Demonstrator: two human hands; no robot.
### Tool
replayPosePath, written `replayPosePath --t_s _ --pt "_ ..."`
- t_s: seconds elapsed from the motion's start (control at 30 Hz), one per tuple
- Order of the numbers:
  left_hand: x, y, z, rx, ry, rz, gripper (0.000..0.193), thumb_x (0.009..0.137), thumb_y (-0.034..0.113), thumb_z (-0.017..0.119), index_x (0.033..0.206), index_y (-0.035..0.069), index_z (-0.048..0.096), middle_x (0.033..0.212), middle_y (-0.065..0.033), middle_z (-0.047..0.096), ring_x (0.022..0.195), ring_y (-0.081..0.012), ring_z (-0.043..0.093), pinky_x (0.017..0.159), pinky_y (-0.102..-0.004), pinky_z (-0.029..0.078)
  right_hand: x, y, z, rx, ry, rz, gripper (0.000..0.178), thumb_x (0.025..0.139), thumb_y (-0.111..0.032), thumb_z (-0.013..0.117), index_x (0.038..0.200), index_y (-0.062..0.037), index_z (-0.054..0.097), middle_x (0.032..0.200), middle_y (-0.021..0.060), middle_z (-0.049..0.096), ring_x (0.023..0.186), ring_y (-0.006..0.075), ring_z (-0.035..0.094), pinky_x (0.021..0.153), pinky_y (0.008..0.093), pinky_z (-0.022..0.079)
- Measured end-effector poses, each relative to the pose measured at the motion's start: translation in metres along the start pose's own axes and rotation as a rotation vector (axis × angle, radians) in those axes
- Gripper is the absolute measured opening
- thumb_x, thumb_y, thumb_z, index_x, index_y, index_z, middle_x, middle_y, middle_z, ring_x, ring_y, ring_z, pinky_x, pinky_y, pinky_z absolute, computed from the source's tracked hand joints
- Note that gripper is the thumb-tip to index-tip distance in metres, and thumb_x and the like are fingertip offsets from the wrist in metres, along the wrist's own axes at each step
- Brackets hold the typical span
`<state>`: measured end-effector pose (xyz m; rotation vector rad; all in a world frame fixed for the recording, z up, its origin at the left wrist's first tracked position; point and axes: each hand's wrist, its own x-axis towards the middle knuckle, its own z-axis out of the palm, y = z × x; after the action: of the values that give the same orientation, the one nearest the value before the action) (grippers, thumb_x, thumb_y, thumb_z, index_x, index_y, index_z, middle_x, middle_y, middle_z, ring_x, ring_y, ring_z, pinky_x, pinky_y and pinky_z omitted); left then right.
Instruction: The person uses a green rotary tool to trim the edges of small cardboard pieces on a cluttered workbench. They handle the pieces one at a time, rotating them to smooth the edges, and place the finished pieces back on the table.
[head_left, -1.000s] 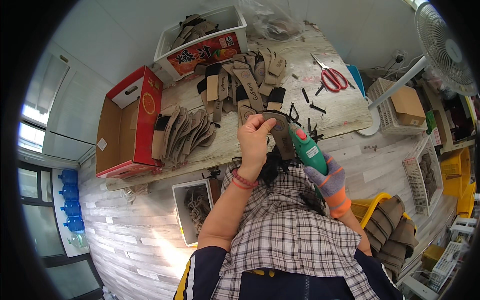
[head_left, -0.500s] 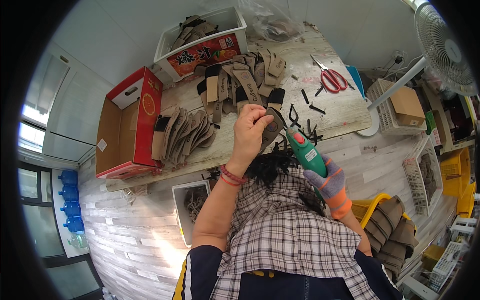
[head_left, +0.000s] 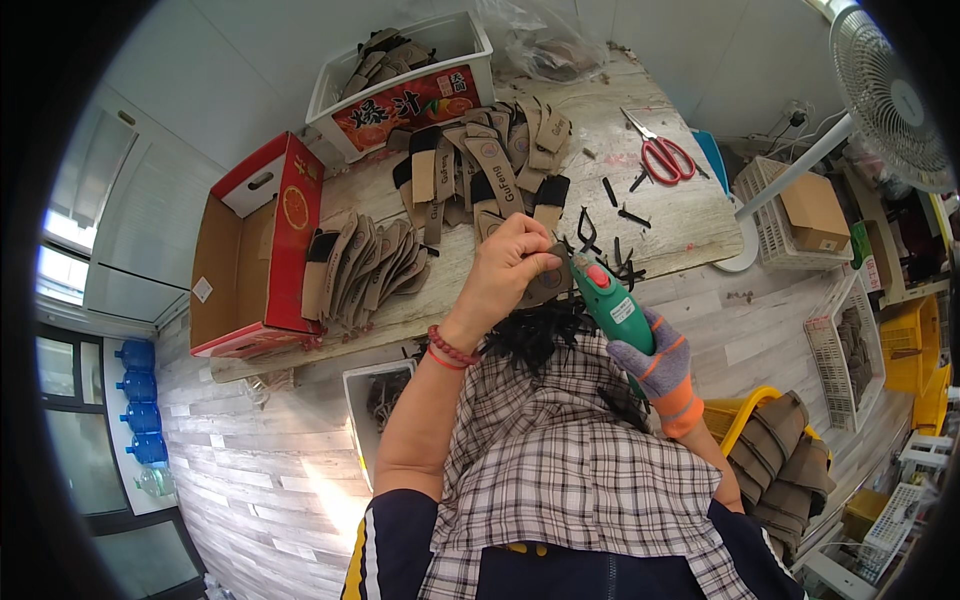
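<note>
Bare and closed, my left hand (head_left: 505,262) pinches a brown fabric strap piece (head_left: 548,288) over the table's near edge; part of the piece is hidden behind the fingers. My right hand (head_left: 660,370), in a grey and orange glove, is wrapped round a green electric cutter (head_left: 622,318) with a red button. The cutter's tip meets or nearly touches the strap piece's right edge; I cannot tell which. Black trimmings (head_left: 535,338) lie in a heap on my checked apron (head_left: 560,450), just below the held piece.
Brown strap pieces lie in a pile (head_left: 490,165) and a row (head_left: 365,265) on the table (head_left: 450,290). Around them stand a red carton (head_left: 290,230) and a white bin (head_left: 478,60). Red-handled scissors (head_left: 665,160) lie at the right, near a fan (head_left: 890,95).
My left hand has turned and shifted slightly, bringing the strap piece round so that less of its face shows. The right hand and the cutter have hardly moved.
</note>
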<state>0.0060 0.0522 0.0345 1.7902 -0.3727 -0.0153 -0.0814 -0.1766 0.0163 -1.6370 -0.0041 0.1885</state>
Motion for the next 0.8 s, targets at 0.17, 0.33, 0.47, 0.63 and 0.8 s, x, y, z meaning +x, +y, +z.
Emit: replayPosePath --t_s 0.17,0.33,0.47,0.63,0.8 --pt "0.004 0.011 -0.011 0.1 -0.111 -0.004 0.01 0.08 0.003 0.064 0.084 -0.004 0.06 0.092 -0.0018 0.049 0.081 -0.0102 0.049 0.072 -0.0218 0.04 -0.001 -0.001 -0.003 0.022 -0.019 -0.003 0.049 0.077 -0.013 0.075 0.119 0.0004 0.055 0.096 0.0066 0.066 0.085 0.0102 0.061 0.075 0.0243 0.051" --pt "0.012 0.017 -0.024 0.18 -0.245 -0.008 0.013 0.079 0.005 0.065 0.081 -0.005 0.059 0.091 -0.0027 0.048 0.082 -0.0128 0.05 0.072 -0.0242 0.041 0.001 0.005 -0.006 -0.076 -0.027 -0.021 0.052 0.076 -0.017 0.077 0.119 0.0021 0.054 0.096 0.0067 0.066 0.084 0.0105 0.062 0.074 0.024 0.051" --pt "0.01 0.016 -0.029 0.229 -0.31 -0.033 0.014 0.077 0.006 0.067 0.077 -0.005 0.059 0.09 -0.0032 0.05 0.082 -0.0137 0.051 0.072 -0.0245 0.041 0.003 0.0 0.001 -0.129 -0.043 -0.057 0.052 0.076 -0.017 0.076 0.119 0.0031 0.054 0.096 0.0065 0.066 0.082 0.0107 0.062 0.072 0.0242 0.051" --pt "-0.003 0.022 -0.088 0.218 -0.023 -0.113 0.012 0.08 0.007 0.064 0.079 -0.005 0.063 0.088 -0.0026 0.057 0.082 -0.0102 0.053 0.072 -0.0221 0.042 0.002 -0.003 -0.002 0.077 0.026 0.081 0.05 0.077 -0.014 0.075 0.119 0.0029 0.054 0.093 0.0055 0.065 0.078 0.0081 0.06 0.069 0.0225 0.05" --pt "-0.013 -0.016 -0.198 0.391 0.338 -0.344 0.015 0.085 0.013 0.059 0.078 0.001 0.064 0.067 -0.0007 0.059 0.066 -0.0103 0.054 0.061 -0.025 0.042 0.002 0.01 -0.006 0.094 0.034 0.034 0.047 0.077 -0.012 0.075 0.118 0.0026 0.055 0.09 0.0039 0.064 0.076 0.0065 0.057 0.066 0.0204 0.048"
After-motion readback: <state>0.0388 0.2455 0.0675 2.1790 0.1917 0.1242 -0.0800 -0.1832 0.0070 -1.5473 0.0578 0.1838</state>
